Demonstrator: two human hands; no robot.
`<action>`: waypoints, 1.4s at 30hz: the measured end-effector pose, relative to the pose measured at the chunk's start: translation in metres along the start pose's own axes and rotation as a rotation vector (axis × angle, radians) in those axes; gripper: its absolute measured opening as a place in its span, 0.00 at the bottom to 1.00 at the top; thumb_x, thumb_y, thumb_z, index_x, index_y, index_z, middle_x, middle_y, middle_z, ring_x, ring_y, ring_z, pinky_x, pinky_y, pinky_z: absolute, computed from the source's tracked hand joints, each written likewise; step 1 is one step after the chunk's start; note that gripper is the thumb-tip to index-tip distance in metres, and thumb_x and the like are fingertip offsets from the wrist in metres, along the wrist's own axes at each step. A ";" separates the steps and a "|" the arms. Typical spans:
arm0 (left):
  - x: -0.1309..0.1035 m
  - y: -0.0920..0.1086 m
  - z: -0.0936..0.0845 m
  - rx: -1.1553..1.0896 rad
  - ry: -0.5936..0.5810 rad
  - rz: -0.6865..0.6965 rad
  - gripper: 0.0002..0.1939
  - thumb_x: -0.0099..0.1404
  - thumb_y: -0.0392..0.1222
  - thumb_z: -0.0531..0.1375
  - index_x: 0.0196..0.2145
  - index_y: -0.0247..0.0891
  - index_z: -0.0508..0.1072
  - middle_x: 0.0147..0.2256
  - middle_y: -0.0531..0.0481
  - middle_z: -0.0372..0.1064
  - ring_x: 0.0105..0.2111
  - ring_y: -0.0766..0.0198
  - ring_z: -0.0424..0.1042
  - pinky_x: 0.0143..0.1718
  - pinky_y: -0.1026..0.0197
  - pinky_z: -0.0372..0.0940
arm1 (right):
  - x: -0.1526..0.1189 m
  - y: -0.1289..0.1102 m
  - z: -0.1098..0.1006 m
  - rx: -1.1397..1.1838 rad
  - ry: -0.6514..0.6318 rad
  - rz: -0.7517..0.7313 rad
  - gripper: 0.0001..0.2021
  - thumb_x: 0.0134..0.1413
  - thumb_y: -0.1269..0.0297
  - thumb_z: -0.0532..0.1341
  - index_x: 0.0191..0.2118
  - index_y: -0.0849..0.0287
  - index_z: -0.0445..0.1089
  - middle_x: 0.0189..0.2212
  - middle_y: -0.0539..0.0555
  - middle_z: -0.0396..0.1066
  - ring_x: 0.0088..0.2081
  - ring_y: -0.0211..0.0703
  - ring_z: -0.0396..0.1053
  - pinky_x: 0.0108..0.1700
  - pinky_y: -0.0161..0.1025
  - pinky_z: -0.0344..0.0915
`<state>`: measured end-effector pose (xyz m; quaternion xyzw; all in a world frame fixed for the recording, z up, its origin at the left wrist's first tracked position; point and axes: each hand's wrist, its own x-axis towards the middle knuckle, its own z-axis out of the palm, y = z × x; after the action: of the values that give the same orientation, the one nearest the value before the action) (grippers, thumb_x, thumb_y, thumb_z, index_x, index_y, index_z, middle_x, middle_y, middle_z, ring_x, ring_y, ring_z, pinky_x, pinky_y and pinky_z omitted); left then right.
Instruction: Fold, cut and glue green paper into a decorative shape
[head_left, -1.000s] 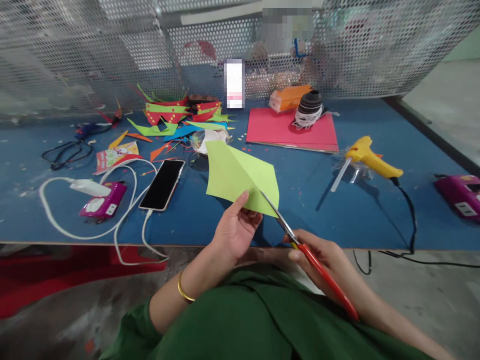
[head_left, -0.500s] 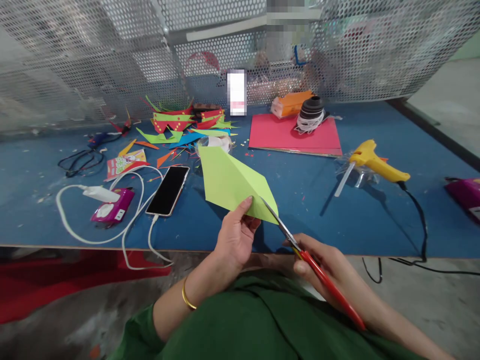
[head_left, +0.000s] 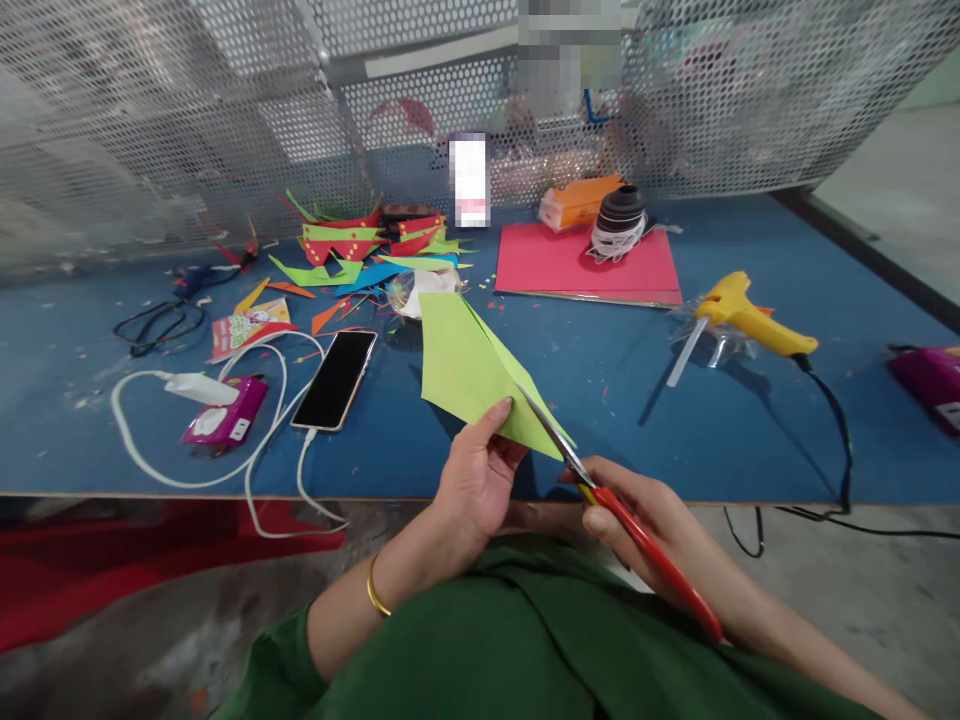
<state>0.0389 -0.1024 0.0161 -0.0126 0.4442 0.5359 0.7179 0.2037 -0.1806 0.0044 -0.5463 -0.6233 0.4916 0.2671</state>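
A sheet of light green paper (head_left: 465, 365) is pinched at its lower edge by my left hand (head_left: 480, 470), thumb on top. A cut runs through the sheet, and a narrower strip lies along its right side. My right hand (head_left: 637, 510) grips a pair of scissors (head_left: 652, 560) with red handles. The blades point up and to the left, set in the paper at its right part. Both hands are just above the front edge of the blue table (head_left: 420, 460). Some fingers of my right hand are hidden behind the handles.
Left of the paper lie a phone (head_left: 335, 380) on a white cable and a purple power strip (head_left: 225, 415). Colourful paper cutouts (head_left: 341, 240) sit at the back. Red sheets (head_left: 540, 265) carry a black spool (head_left: 621, 215). A yellow glue gun (head_left: 757, 315) lies right.
The green paper has shifted right and turned, and its right strip now looks narrower. The scissors' blades look closer together. Both hands keep their holds.
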 end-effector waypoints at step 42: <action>-0.002 -0.002 -0.001 0.044 0.015 0.021 0.03 0.60 0.27 0.65 0.33 0.30 0.77 0.29 0.49 0.77 0.24 0.69 0.74 0.23 0.68 0.68 | 0.005 -0.003 0.000 -0.054 0.052 -0.035 0.26 0.60 0.37 0.53 0.40 0.57 0.71 0.23 0.48 0.65 0.25 0.38 0.59 0.26 0.34 0.58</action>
<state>0.0395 -0.1055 0.0162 0.0039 0.4613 0.5336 0.7088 0.2009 -0.1759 0.0060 -0.5551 -0.6386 0.4554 0.2771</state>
